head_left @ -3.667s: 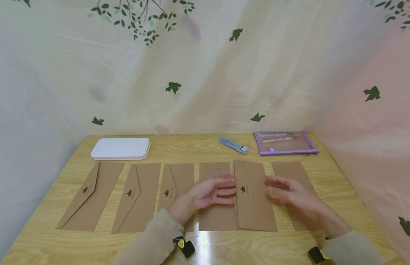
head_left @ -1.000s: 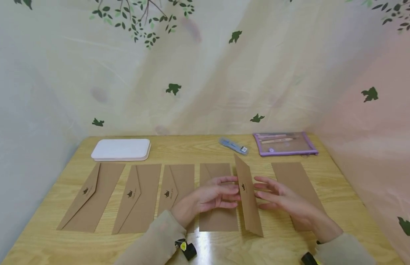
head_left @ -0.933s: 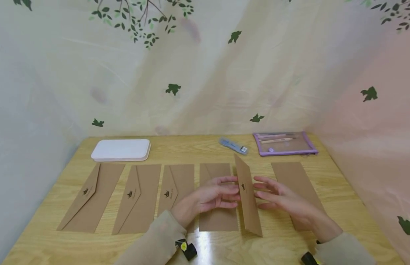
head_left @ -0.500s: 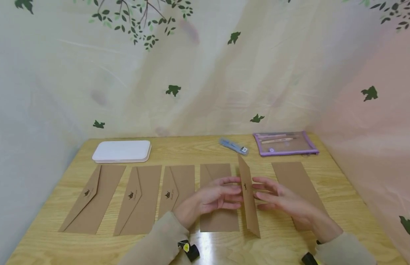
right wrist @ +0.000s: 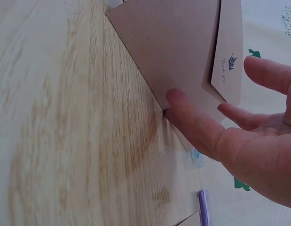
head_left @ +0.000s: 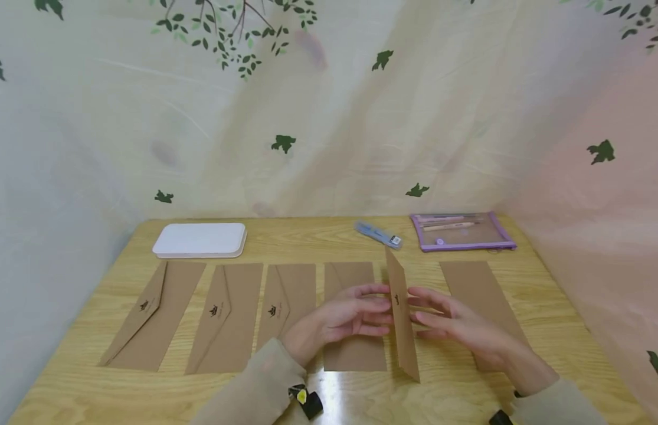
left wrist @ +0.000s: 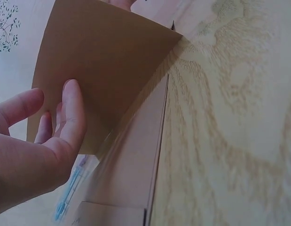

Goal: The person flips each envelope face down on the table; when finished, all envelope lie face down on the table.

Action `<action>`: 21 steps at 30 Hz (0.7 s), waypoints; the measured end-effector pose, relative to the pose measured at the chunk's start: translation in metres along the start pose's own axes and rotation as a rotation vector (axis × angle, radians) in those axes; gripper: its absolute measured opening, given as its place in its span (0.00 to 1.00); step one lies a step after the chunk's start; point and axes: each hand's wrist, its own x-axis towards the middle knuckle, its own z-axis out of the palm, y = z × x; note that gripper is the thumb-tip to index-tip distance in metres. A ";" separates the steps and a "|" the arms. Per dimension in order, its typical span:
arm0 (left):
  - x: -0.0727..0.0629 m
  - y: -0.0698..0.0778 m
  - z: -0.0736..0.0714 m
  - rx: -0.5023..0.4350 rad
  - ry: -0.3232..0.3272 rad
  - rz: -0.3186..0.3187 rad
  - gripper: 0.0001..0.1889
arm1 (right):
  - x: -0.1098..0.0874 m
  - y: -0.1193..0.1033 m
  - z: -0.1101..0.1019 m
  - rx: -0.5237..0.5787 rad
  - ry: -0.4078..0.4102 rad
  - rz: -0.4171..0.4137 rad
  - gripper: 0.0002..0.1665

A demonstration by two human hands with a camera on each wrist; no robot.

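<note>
A brown kraft envelope (head_left: 402, 330) with a small crown print stands steeply on edge between the two hands. On its left side the left hand (head_left: 349, 314) has its fingertips at the paper, fingers loosely extended. The right hand (head_left: 458, 319) faces it from the other side, fingers apart. In the left wrist view, the envelope's plain face (left wrist: 105, 56) is before the left fingertips (left wrist: 72, 89). The right wrist view shows the flap side (right wrist: 176, 52), printed "Thank you", with the right fingertips (right wrist: 176, 99) at its lower part.
Several similar envelopes lie flat in a row: flap-up ones (head_left: 137, 319) on the left, a plain one (head_left: 485, 307) on the right. Behind them are a white case (head_left: 200, 239), a blue packet (head_left: 378, 234) and a purple-edged pouch (head_left: 463, 231) with pens, on the wooden table (head_left: 297, 236).
The envelope between the hands, earlier turned broadly toward the head camera, has tipped up nearly edge-on. Both hands have come nearer each other; over the last half second they barely move.
</note>
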 end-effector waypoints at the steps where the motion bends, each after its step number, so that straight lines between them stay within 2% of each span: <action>1: 0.000 0.000 0.000 0.000 -0.002 0.001 0.23 | -0.001 0.000 0.000 0.003 0.003 0.002 0.38; 14: 0.003 -0.001 0.002 0.001 -0.021 0.012 0.23 | -0.005 -0.003 0.000 -0.013 0.004 0.015 0.40; 21: 0.000 -0.003 0.001 0.014 -0.005 0.014 0.26 | -0.004 -0.001 0.004 0.003 -0.019 0.007 0.39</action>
